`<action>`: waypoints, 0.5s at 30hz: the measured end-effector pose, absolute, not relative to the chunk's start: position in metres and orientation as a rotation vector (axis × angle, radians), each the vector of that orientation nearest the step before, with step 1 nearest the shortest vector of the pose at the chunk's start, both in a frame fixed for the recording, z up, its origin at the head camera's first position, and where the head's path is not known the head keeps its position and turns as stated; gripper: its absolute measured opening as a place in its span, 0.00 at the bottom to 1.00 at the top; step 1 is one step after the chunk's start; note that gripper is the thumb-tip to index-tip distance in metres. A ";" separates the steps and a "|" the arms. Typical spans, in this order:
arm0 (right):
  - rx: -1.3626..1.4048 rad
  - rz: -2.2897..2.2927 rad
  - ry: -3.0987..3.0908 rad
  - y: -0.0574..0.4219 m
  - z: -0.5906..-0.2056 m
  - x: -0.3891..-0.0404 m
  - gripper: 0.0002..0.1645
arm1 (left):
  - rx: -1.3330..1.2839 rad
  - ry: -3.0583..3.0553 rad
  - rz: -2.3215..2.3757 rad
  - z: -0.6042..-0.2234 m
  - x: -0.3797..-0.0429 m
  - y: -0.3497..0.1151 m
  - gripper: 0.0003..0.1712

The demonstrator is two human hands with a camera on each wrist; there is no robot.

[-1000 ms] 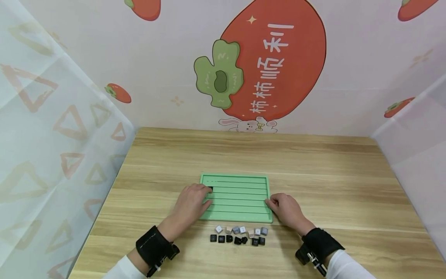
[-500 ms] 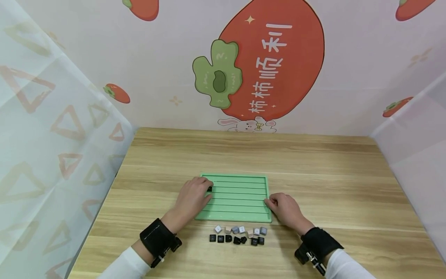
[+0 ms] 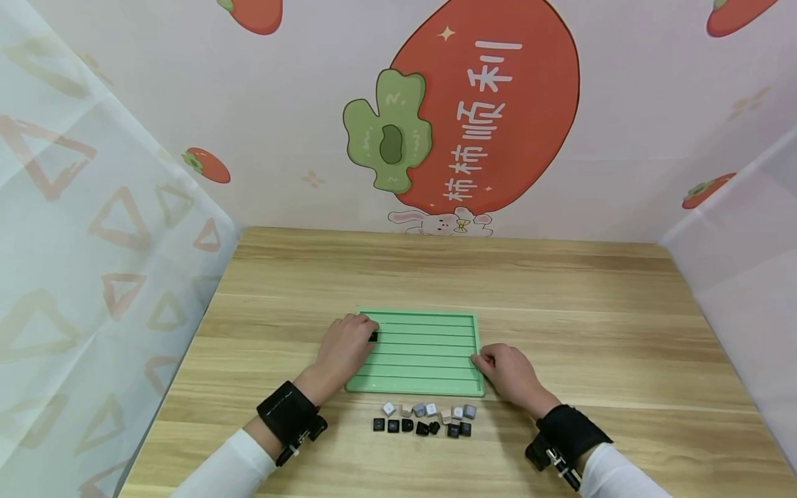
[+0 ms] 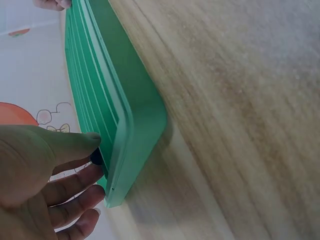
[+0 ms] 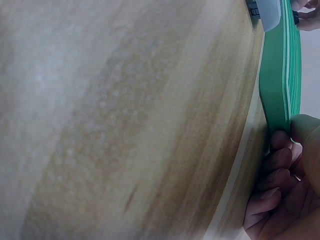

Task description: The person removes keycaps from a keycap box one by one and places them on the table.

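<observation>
A shallow green tray (image 3: 423, 351) with raised parallel ridges lies on the table. At its left end my left hand (image 3: 345, 346) pinches a small black keycap (image 4: 96, 157) between thumb and fingers, close over one of the grooves. The other fingertips rest by the tray's left rim in the left wrist view. My right hand (image 3: 512, 373) grips the tray's right edge, thumb on the rim and curled fingers against the side, as the right wrist view shows. In front of the tray lie a row of white, grey and beige keycaps (image 3: 432, 410) and a row of black keycaps (image 3: 393, 427).
The wooden table (image 3: 560, 297) ends at a printed backdrop (image 3: 299, 111) behind and at fabric side walls. Both wrists wear black straps (image 3: 288, 412) with small cameras. The loose keycaps lie between the two forearms, near the tray's front edge.
My left wrist has swung slightly inward and its fingers have shifted a little farther forward over the black keycap. My right hand stays on the tray's edge, and the loose keycaps lie as before.
</observation>
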State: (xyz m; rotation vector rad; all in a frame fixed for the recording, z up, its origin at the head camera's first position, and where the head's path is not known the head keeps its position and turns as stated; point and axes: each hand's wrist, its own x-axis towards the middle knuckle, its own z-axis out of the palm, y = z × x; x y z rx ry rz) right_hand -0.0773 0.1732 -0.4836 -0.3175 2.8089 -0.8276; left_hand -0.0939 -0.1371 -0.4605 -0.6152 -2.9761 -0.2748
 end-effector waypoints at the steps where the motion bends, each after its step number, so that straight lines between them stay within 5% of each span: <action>1: -0.318 -0.828 2.809 0.173 -0.484 -0.077 0.24 | -0.616 -2.978 -0.272 -0.461 -0.094 -0.137 0.13; 15: -0.323 -0.834 2.801 0.174 -0.483 -0.077 0.24 | -0.599 -2.994 -0.283 -0.461 -0.096 -0.138 0.09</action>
